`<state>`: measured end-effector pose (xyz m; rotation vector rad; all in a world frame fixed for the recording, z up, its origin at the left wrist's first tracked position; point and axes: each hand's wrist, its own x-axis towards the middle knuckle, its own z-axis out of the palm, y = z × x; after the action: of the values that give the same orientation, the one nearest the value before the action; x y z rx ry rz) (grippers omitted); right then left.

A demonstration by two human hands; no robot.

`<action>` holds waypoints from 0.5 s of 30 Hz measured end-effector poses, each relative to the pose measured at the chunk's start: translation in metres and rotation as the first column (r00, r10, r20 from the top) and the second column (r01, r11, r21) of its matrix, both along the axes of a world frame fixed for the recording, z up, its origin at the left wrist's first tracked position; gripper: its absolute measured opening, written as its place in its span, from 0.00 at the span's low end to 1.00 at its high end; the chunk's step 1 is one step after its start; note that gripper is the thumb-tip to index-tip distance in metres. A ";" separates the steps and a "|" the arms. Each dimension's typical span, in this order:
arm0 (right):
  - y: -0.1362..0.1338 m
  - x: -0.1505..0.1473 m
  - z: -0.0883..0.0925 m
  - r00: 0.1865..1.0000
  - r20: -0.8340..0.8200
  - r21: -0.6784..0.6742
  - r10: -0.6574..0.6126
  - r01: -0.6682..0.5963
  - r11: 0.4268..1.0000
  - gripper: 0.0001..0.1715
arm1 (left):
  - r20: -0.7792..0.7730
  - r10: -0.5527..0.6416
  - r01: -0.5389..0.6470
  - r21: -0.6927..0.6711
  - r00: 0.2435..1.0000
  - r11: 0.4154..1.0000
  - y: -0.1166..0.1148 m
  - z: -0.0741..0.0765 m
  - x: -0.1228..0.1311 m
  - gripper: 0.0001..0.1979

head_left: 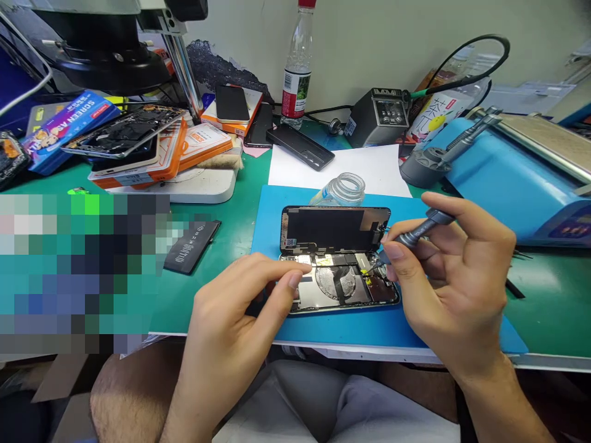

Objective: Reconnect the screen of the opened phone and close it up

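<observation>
An opened smartphone [330, 298] lies on the blue mat, its inner parts bare and a round silvery patch in the middle. Its dark screen [335, 231] is tilted up along the far side. My left hand [244, 301] is at the phone's left end, index finger and thumb closed over that edge, the other fingers partly hidden. In my right hand [455, 271] is a grey precision screwdriver [415, 232], held between thumb and fingers with the index finger on its cap. The driver slants down to the right part of the phone's inside, near small yellow pieces.
Behind the phone stands a glass jar [344, 189]. A loose phone battery [191, 246] lies left of the mat [268, 218]. Phones and boxes [138, 175] are stacked at back left under a microscope [106, 49]. A screwdriver stand [425, 166] and blue machine [517, 191] are at right.
</observation>
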<state>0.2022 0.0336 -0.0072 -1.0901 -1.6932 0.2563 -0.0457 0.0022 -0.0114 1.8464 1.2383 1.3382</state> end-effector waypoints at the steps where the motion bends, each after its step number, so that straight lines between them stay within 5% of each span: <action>1: 0.000 0.000 0.000 1.000 -0.003 -0.005 -0.001 0.001 1.000 0.45 | -0.002 0.002 -0.002 0.002 1.000 1.000 0.000 0.000 0.000 0.08; 7: -0.002 -0.001 0.002 0.995 0.077 0.038 -0.057 0.054 0.998 0.45 | 0.002 -0.002 0.002 0.000 1.000 1.000 0.001 0.001 0.000 0.08; 15: 0.000 0.002 0.005 0.952 0.228 0.293 -0.206 0.135 0.947 0.42 | -0.007 0.007 -0.007 0.001 1.000 1.000 -0.001 0.001 0.000 0.08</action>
<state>0.2043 0.0332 -0.0024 -1.0861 -1.7824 -0.2369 -0.0452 0.0016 -0.0099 1.8500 1.2486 1.3373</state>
